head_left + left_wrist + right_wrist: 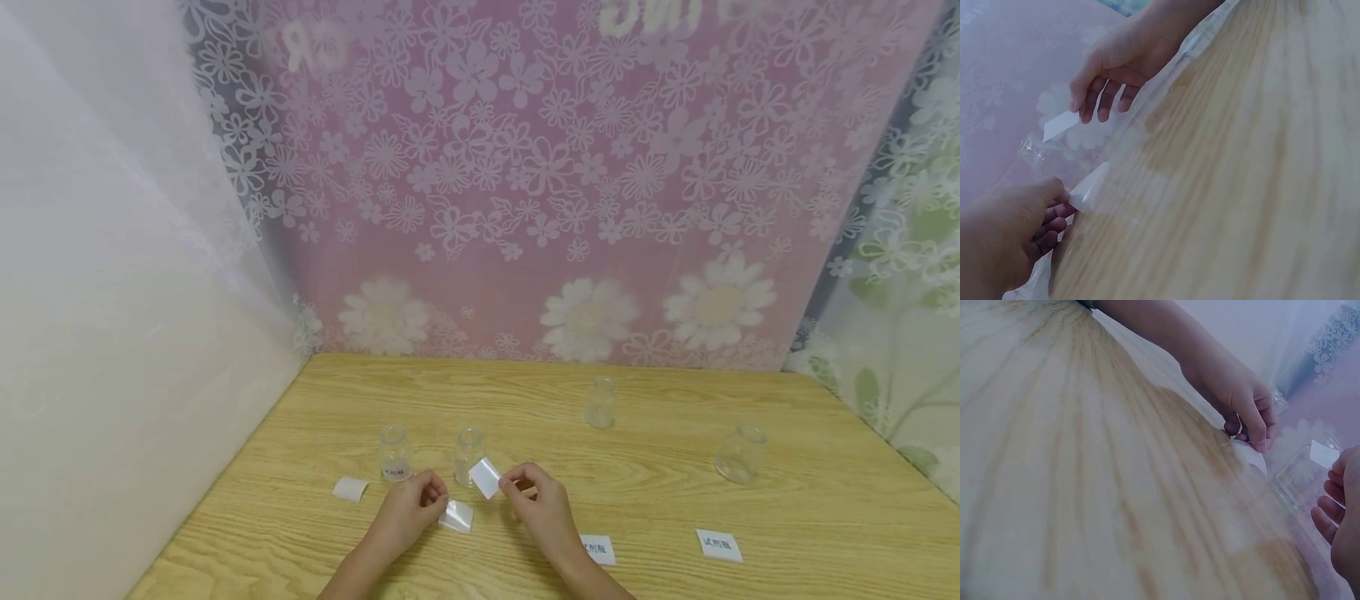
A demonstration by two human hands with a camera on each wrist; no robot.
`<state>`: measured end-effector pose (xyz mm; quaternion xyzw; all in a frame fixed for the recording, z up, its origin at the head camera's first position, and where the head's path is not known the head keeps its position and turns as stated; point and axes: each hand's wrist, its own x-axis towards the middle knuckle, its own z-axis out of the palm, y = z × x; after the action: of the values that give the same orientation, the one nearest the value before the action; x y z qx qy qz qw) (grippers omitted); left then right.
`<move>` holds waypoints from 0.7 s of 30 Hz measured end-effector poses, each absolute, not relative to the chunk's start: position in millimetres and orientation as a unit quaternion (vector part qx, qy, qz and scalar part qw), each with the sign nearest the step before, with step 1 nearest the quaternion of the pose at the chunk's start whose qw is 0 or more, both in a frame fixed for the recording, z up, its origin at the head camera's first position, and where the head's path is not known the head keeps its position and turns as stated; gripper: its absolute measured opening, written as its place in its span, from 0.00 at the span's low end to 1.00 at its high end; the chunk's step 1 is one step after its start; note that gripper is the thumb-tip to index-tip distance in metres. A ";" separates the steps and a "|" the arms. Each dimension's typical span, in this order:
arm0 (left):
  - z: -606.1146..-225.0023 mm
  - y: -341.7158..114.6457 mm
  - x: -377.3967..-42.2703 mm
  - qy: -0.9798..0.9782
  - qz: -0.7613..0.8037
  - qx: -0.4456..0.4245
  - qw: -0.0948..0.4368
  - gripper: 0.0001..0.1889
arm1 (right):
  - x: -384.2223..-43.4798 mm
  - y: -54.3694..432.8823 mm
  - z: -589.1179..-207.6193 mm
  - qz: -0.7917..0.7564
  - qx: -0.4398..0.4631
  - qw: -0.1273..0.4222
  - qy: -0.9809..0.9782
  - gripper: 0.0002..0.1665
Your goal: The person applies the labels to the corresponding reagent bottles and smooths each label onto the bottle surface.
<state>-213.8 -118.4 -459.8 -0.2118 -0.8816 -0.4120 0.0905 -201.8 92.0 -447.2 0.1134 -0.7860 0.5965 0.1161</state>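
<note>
Between its thumb and index finger, my right hand (542, 508) pinches a small white label (485, 478) by its edge. The label hangs in front of a clear glass bottle (467, 448), whose lower part it partly hides. Lower and to the left, my left hand (408, 510) pinches a corner of a glossy white backing paper (456, 517), also seen as a curved backing paper (1090, 186) in the left wrist view. Just beyond the left hand stands another glass bottle (395, 442) with a printed label low on its side.
A second piece of white paper (350, 488) lies on the wooden table (660, 500) at left. Two printed labels, one near the right forearm (600, 550) and a label farther right (718, 545), lie in front. Glass bottles stand at the back (602, 404) and right (742, 454).
</note>
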 end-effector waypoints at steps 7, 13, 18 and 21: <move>-461.9 -117.1 -215.0 -0.893 -0.392 -0.203 0.094 0.05 | -201.7 91.5 -448.6 0.588 0.125 0.123 -0.790 0.03; -463.2 -118.3 -215.7 -0.895 -0.381 -0.208 0.100 0.05 | -202.7 91.3 -450.2 0.582 0.126 0.121 -0.794 0.03; -462.6 -118.9 -215.3 -0.899 -0.374 -0.206 0.101 0.05 | -203.0 91.0 -450.3 0.583 0.123 0.117 -0.795 0.03; -462.3 -119.1 -214.5 -0.900 -0.373 -0.202 0.101 0.05 | -203.0 91.3 -450.2 0.582 0.123 0.113 -0.796 0.03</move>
<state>-214.5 -119.1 -462.3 -0.2022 -0.8998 -0.3733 0.1006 -203.0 91.3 -450.2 0.1225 -0.7962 0.5817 0.1127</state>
